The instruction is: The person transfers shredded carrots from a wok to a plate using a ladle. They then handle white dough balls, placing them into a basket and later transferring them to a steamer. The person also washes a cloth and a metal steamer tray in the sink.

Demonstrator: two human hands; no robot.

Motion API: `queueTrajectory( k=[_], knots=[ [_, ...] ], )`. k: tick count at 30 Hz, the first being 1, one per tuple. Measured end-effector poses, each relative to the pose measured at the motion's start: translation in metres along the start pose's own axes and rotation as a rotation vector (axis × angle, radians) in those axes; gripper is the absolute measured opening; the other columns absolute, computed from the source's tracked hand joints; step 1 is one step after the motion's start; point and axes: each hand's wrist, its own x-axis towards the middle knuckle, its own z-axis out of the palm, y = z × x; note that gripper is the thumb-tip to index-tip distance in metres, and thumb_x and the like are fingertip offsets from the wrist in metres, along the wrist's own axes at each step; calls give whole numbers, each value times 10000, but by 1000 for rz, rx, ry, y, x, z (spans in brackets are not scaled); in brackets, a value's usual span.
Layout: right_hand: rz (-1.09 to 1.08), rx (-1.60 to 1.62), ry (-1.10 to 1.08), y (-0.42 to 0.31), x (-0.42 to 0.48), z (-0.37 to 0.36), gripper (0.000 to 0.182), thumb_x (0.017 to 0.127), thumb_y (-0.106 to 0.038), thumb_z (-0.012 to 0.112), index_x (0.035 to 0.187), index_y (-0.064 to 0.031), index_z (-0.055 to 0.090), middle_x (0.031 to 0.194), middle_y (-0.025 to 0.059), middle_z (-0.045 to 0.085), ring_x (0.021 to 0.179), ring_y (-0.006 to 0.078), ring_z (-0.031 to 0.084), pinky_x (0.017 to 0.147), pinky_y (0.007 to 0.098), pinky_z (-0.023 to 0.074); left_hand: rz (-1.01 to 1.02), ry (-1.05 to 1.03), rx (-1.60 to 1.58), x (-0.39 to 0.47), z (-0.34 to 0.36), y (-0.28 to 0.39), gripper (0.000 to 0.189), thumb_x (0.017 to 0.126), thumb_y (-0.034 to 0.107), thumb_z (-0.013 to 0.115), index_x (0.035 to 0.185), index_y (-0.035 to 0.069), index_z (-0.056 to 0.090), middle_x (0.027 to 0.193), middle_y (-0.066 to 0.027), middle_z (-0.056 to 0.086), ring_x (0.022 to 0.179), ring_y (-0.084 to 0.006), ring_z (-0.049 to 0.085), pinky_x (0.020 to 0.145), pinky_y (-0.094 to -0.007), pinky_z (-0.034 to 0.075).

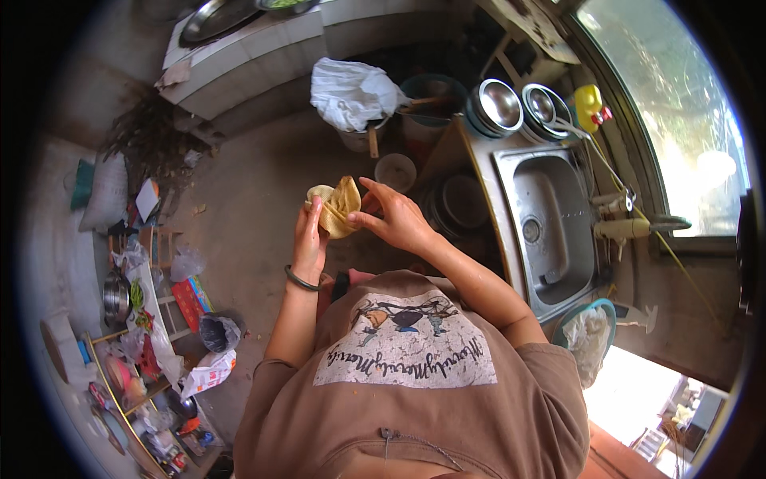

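A crumpled yellow cloth [338, 206] with a woven texture is gripped in my left hand [311, 230], held up in front of my body above the floor. My left wrist wears a dark bangle. To the right of the cloth is my right hand [395, 215], its thumb tip against the cloth's edge and its index finger stretched out near the top fold. A gap shows between that thumb and finger. The skin of both hands looks wet.
On my right, a steel sink [553, 227] sits in a counter with stacked metal bowls [499, 108] and a yellow bottle [589, 105]. Ahead stands a bucket covered by a white cloth [353, 96], near a small pale container [395, 172]. Cluttered shelving [131, 413] lines the left.
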Motion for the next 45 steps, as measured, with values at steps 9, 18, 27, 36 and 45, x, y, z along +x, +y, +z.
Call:
queueTrajectory(
  k=[9,18,27,36,45],
  knots=[
    [-444,315,-120,-203,164,146,160,980,-144,635,948,13,630,749,34,591,701,82,525,633,281,465,251,565,84,-67,-269,140,773,956,611,554,1493,74,404,1513,-65,425,1299,-208,464,1079,-463,301],
    [-245,812,-441,-298,301,276,166,1010,-139,583,1000,-28,707,898,-15,676,811,65,599,697,223,482,327,1157,426,-122,-435,225,634,958,498,641,1322,-14,559,1250,-146,622,1114,-174,581,946,-354,465],
    [-261,304,-799,-235,428,446,343,996,-334,591,1053,-7,679,855,116,707,769,168,656,754,364,540,418,1126,384,-47,-458,183,379,920,295,755,1076,-33,649,1038,-123,704,983,-184,673,898,-295,525],
    [-673,383,-1004,-288,528,336,276,1023,-201,547,1240,-57,637,1111,41,684,1041,122,576,968,335,478,600,1094,878,94,-395,264,661,847,305,817,1370,41,511,1300,-127,572,1162,-224,562,886,-356,481],
    [-378,784,-1089,-243,603,247,234,1054,-241,524,1137,-63,651,1003,-44,644,969,60,532,893,262,447,623,438,686,254,-351,349,663,850,64,750,1433,53,434,1380,-72,560,1297,-251,508,951,-369,447]
  ],
)
